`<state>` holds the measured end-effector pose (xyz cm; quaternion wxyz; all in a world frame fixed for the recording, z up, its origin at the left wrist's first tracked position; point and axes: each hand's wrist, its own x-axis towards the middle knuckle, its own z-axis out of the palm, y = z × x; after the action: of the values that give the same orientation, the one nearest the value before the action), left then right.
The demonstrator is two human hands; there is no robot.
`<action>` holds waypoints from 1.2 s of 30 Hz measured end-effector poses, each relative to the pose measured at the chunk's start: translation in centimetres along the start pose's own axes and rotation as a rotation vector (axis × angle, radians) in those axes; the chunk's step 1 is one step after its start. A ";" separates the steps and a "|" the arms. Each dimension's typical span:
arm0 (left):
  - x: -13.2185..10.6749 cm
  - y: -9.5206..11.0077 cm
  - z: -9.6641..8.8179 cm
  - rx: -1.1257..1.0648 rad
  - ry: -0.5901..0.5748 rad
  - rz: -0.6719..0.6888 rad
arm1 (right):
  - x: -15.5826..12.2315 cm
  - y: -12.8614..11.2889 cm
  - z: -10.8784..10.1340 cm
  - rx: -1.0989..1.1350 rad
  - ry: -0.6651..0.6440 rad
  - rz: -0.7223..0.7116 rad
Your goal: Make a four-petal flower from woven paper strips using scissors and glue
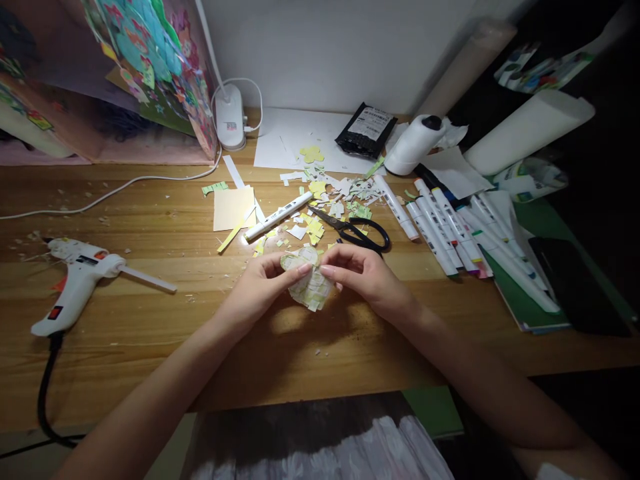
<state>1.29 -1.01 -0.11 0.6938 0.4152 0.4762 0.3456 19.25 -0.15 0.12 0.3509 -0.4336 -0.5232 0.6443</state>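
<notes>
"Paper [311,295] between our two hands: which step are we on?"

"Working it by fingertip, we judge, perhaps pressing or shaping it. Our left hand [264,283] pinches its left side, thumb on top. Our right hand [363,272] pinches at its right edge, thumb and forefinger close together. We hold it up over the desk [220,363]."

"And our tools?"

"Out of our grasp. Scissors [353,230] lie just beyond our right hand, a marker [279,217] just beyond our left, with scraps [316,230] between. Well to the left of our left hand rests the glue gun [83,277]."

"What does the next move call for?"

"A steady left pinch and a light right one, we'd say. The paper looks thin and patched, so pulling could tear or lift a bit."

"What escapes us?"

"Our fingers cover part of the paper, and its underside is turned away. We can't tell whether our right fingertips hold some small bit too. Far right of our right hand, a dark slab [575,287] sinks into shadow; we can't make out what it is."
</notes>
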 end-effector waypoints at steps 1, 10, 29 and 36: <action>0.0 0.2 -0.2 0.023 -0.019 -0.008 | 0.0 0.0 0.0 -0.005 -0.028 0.016; -3.7 2.5 -4.8 0.605 -0.204 0.028 | -0.2 0.8 -0.1 -0.217 -0.116 0.019; -14.0 -2.7 -15.2 1.309 1.122 0.016 | -1.0 1.4 0.9 -0.433 -0.129 -0.094; -13.8 0.9 -13.0 1.067 1.084 0.056 | -1.9 0.9 2.3 -0.417 -0.264 -0.170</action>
<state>-15.33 -9.49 3.19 0.0589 0.4785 0.8422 0.2413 17.81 -2.91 -0.21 0.2356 -0.3631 -0.7205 0.5418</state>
